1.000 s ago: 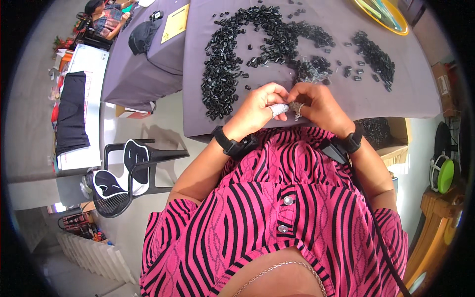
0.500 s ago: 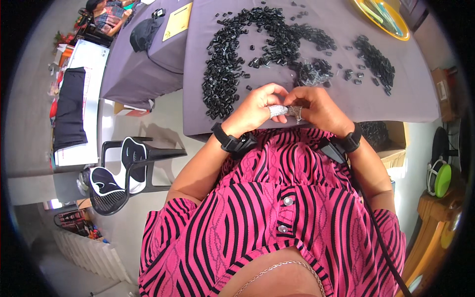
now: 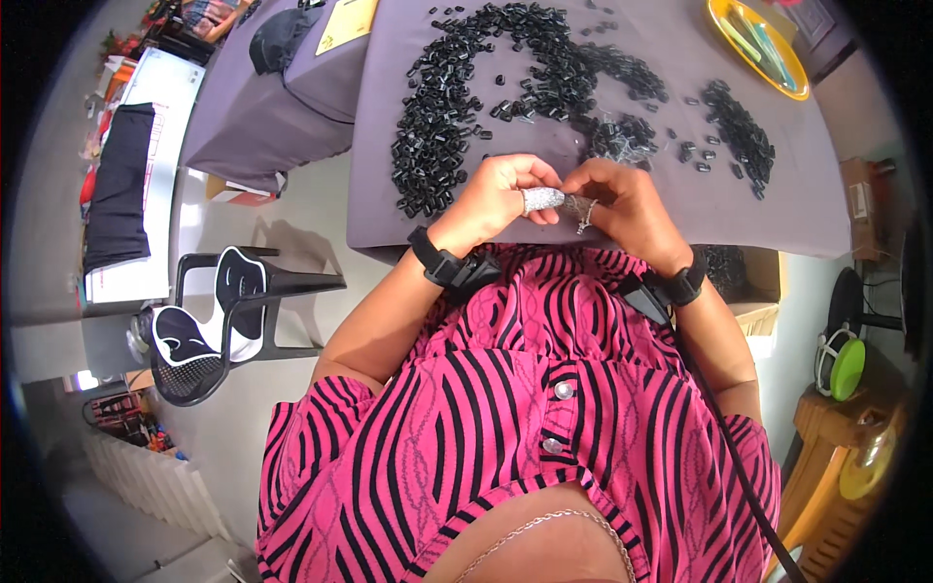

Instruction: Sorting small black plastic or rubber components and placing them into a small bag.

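- Head view: two hands, left hand (image 3: 493,197) and right hand (image 3: 637,209), meet at the counter's (image 3: 797,214) six-o'clock edge.
- Both hands' fingers curl close together; I cannot tell whether they grip anything.
- Probably fine fingertip work; the next move seems to call for a steady pinch.
- Black pieces (image 3: 428,146), too many to count, spread ten to three o'clock from the hands.
- One yellow plate (image 3: 797,94), two o'clock.

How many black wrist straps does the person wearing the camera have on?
2: the left strap around the left wrist, and the right strap around the right wrist. No others show.
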Demonstrator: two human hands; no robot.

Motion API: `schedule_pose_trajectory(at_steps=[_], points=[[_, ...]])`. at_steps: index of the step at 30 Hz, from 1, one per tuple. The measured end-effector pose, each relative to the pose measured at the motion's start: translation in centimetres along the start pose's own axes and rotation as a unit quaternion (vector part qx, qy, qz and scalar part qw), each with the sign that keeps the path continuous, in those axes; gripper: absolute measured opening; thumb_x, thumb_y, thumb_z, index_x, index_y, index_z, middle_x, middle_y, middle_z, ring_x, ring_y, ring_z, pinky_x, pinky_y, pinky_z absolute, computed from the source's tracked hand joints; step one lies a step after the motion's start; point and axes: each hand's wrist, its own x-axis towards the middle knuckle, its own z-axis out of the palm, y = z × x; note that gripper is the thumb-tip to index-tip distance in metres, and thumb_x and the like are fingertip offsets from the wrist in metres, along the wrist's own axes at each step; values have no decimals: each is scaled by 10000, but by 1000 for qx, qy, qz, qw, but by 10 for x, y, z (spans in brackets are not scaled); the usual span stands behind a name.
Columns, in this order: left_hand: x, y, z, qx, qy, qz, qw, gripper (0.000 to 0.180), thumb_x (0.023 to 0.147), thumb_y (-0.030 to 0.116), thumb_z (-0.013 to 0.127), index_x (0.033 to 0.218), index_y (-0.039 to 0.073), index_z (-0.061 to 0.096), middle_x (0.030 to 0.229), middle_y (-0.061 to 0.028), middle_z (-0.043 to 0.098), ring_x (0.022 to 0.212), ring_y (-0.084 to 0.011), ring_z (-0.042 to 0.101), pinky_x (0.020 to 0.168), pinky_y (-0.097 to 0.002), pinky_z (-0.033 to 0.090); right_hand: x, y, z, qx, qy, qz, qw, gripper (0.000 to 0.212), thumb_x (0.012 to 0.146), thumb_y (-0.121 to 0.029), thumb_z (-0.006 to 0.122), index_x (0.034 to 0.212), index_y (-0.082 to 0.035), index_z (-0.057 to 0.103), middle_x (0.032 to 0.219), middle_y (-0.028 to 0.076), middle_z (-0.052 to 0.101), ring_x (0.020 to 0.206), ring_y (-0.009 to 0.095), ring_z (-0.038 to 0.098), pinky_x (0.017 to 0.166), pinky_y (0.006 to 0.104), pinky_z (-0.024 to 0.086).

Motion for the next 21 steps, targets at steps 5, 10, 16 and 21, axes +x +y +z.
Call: schedule_pose_trajectory(at_steps=[5, 10, 16, 21], points=[[-2, -1, -3, -2, -23, -2, 1000, 128, 915, -36, 566, 1021, -19, 636, 849, -100, 694, 732, -171, 698, 663, -269, 567, 0, 0, -4, 59, -35, 15, 998, 220, 813, 125, 578, 997, 18, 635, 875, 6, 641, 791, 81, 605, 682, 244, 502], [-1, 4, -3, 30, -40, -16, 999, 139, 906, -46, 550, 1007, -19, 641, 853, -99, 696, 729, -166, 696, 656, -268, 560, 2, 3, -6, 113, -81, 52, 989, 251, 817, 163, 541, 1002, 5, 601, 950, 8, 636, 884, 75, 610, 761, 226, 493], [1, 3, -1, -6, -40, -4, 999, 108, 915, -12, 581, 998, -7, 650, 865, -99, 703, 715, -151, 683, 662, -264, 561, -6, -13, -15, 76, -59, 34, 995, 287, 825, 150, 562, 1074, 16, 607, 974, 20, 643, 885, 96, 617, 765, 239, 499], [2, 0, -2, -38, -34, -8, 999, 92, 923, 11, 602, 998, 3, 653, 886, -100, 710, 723, -141, 681, 671, -263, 564, -22, -17, -84, -272, 159, -47, 948, 385, 697, 104, 559, 1050, -7, 662, 967, 85, 650, 717, 134, 543, 664, 283, 468]])
